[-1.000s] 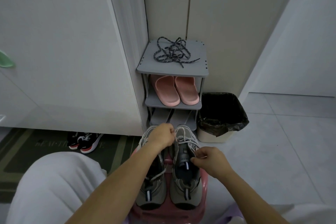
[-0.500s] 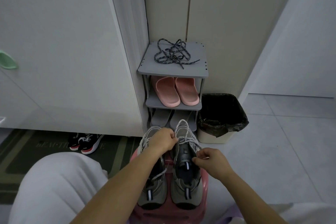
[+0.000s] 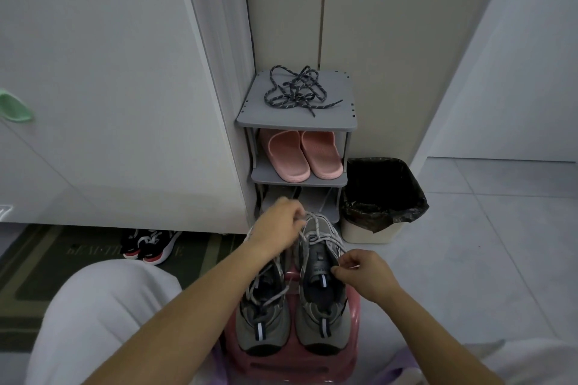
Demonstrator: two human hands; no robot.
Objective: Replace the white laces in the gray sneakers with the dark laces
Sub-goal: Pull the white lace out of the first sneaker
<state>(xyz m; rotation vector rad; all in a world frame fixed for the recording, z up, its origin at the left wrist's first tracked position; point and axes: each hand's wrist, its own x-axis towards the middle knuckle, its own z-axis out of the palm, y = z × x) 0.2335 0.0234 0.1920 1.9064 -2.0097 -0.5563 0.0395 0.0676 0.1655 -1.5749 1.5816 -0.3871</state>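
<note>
Pair of gray sneakers [image 3: 323, 319] side by side on a pink stool [image 3: 297, 366], heels toward the body, toes toward the shoe rack [image 3: 250, 117]. Raised off the floor, probably to bring the eyelets within easy reach of both hands.

Reaching across the left-side shoe with the left hand [image 3: 278, 225] to the toe end of the right-side sneaker. Fingers curled, pinching a loop of the white laces [image 3: 322, 239], likely to draw slack out through the lower eyelets. Beside the tongue, the right hand [image 3: 366, 275], thumb and fingertips closed on a lace strand near the top eyelets, apparently steadying or feeding that end. Sensible two-handed hold: one end pulled, the other kept from snagging.

Lacing loose and slack across both shoes, not yet out.

On the rack's top shelf, the dark laces [image 3: 294, 92] in a loose tangle, well apart from both hands, seemingly staged there clear of the work. Pink slippers [image 3: 300, 155] on the shelf below; lined bin [image 3: 369, 233] just beside the rack; dark trainers [image 3: 150, 245] on the mat [image 3: 47, 262] to the left.

Early stage by the look of it: removal first, relacing to come.
</note>
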